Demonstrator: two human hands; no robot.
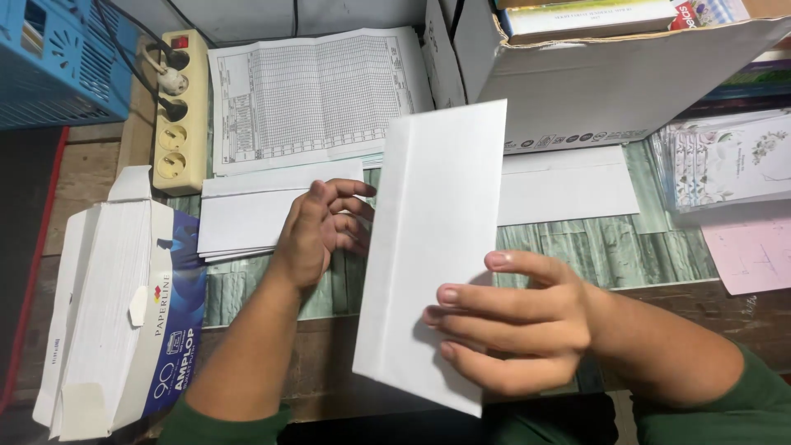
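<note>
My right hand (511, 321) grips a blank white envelope (432, 247) by its lower right edge, holding it upright and slightly tilted above the table. My left hand (317, 231) rests beside the envelope's left edge, fingers curled and apart, touching the end of a stack of white envelopes (247, 214) that lies on the green wood-patterned table cover (610, 247). Both arms wear dark green sleeves.
An open blue-and-white box of envelopes (115, 305) lies at the left. A printed table sheet (317, 95), a power strip (181, 115), a white cardboard box (610, 82), another white envelope (568, 185), floral cards (729, 161) and pink paper (754, 251) surround the work area.
</note>
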